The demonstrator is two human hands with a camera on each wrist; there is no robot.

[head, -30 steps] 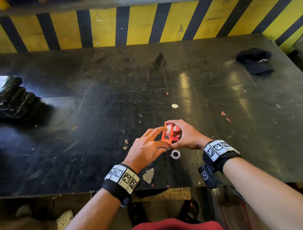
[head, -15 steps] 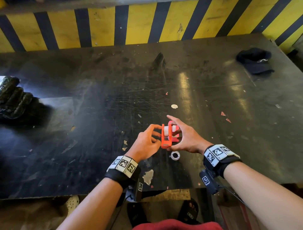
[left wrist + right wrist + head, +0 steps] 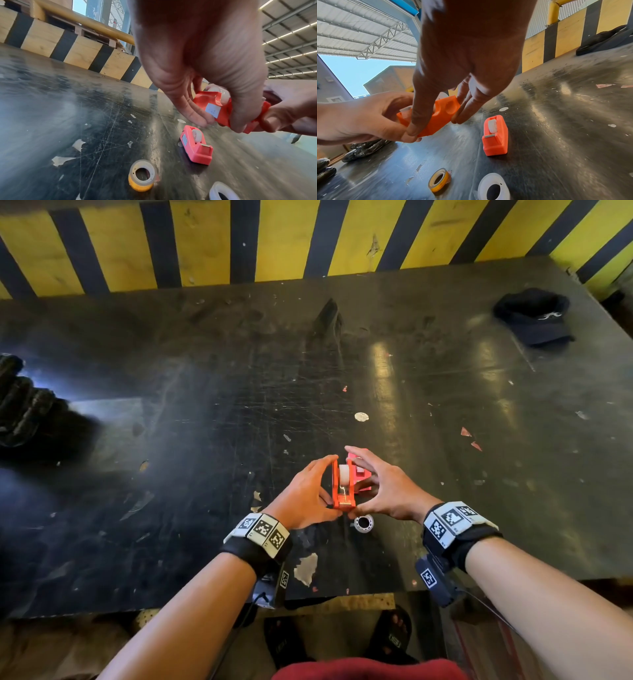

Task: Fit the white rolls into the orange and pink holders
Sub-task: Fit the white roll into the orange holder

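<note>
Both hands hold the orange holder (image 3: 342, 491) just above the dark table (image 3: 205, 440), a white roll (image 3: 344, 474) seated in it. My left hand (image 3: 325, 487) grips its left side and near end with thumb and fingers. My right hand (image 3: 363, 484) pinches the right side, thumb at the near end. The pink holder (image 3: 197, 146) stands on the table behind, with a white roll (image 3: 197, 135) in it. A loose white roll (image 3: 363, 523) lies near my right thumb. A yellowish roll (image 3: 141, 175) lies beside it.
A black cap (image 3: 534, 316) lies at the back right and a black glove-like bundle (image 3: 20, 398) at the left edge. A yellow and black striped barrier (image 3: 308, 237) closes the table's far side. Paper scraps dot the tabletop.
The orange holder has been turned lengthwise toward me. My left fingers, curled half a second ago, now stretch along its left side. My right fingers have closed in on its right side.
</note>
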